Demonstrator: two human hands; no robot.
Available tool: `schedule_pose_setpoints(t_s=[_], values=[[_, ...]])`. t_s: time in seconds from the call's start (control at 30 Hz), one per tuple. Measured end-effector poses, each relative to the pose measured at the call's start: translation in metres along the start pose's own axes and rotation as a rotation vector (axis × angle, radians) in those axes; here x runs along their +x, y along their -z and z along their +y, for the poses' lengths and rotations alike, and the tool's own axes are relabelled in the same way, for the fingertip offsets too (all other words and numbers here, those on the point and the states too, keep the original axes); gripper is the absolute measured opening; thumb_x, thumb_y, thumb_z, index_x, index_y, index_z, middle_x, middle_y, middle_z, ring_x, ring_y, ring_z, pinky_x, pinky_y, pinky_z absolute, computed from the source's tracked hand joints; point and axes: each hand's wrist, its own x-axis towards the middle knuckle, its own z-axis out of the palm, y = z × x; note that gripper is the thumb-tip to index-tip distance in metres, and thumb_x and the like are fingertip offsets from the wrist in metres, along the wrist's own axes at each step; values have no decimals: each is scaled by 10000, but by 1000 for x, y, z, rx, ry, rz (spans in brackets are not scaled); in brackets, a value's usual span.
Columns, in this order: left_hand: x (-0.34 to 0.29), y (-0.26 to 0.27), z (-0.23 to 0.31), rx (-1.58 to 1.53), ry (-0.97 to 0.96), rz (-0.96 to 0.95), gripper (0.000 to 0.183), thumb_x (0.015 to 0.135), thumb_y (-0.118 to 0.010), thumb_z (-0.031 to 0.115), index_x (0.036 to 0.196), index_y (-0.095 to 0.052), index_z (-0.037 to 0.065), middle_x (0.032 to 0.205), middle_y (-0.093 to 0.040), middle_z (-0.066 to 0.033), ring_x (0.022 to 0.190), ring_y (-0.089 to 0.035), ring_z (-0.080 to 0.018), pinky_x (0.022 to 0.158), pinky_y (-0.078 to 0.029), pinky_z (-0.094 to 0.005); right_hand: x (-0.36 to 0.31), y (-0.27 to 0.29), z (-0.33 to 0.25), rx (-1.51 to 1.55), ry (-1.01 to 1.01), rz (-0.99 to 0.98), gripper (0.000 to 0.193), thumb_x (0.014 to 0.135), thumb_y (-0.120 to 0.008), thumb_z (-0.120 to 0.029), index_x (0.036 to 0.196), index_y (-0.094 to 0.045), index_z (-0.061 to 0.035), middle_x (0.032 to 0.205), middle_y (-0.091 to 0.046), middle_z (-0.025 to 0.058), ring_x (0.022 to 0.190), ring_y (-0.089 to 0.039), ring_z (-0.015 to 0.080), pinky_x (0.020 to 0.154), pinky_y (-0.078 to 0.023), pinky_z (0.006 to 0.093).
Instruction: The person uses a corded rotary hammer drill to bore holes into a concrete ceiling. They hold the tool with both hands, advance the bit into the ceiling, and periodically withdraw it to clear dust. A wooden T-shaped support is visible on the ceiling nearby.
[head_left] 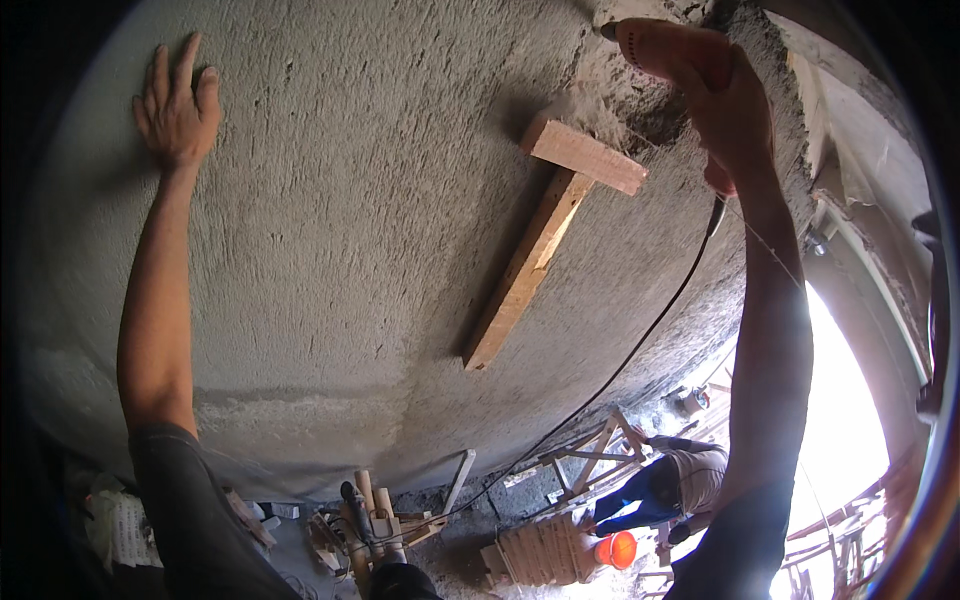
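the grey floor (pixel 458 552) below carries a slatted wooden piece (pixel 543 553), an orange bucket (pixel 616 550) beside it.

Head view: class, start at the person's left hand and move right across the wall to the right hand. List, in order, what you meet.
Left hand → slanting wooden bar → corded power tool, gripped by the right hand.

Down below, an orange bucket (pixel 616 550) stands just beside a slatted wooden panel (pixel 540 552); a co-worker in dark trousers (pixel 692 478) is near both, beside a wooden frame (pixel 590 462). A pale sack (pixel 122 528) lies at lower left; a bright opening (pixel 845 390) glows at right.
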Motion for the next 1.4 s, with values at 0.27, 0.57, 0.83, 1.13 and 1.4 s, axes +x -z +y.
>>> schedule_pose_setpoints(t_s=[0.27,0.57,0.83,1.13,1.4], values=[[0,0,-3,-8,-11,2,574,1086,-367,587,1644,-307,467,1750,-257,-75,1606,-252,-327,1288,-113,-622,35,37,-29,307,29,-317,315,981,-654,-243,1234,-747,-79,998,-736,78,886,-702,164,787,-560,306],[2,2,-5,-13,-34,-21,588,1087,-364,603,1653,-277,469,1754,-242,-68,1611,-236,-315,1290,-118,-613,25,32,2,399,-288,-156,439,936,-760,-392,1241,-694,-83,828,-676,35,676,-653,125,584,-526,294],[1,7,-8,4,-37,-53,596,1085,-353,620,1655,-265,471,1755,-235,-62,1615,-224,-303,1292,-118,-607,-12,7,19,270,-409,-18,636,854,-837,-548,1222,-657,-62,798,-718,58,616,-701,114,469,-542,285],[0,5,-6,2,-38,-26,595,1086,-360,607,1656,-253,478,1762,-216,-60,1619,-207,-314,1294,-110,-617,-25,-9,10,236,-401,-18,683,824,-847,-563,1235,-653,-54,876,-750,92,756,-757,203,703,-605,373],[0,-2,-4,-15,-15,-1,588,1079,-376,592,1647,-299,463,1752,-244,-70,1613,-224,-320,1284,-99,-645,-21,-9,7,97,-188,49,644,846,-820,-539,1270,-648,-86,1154,-757,156,1081,-746,312,946,-576,449]])
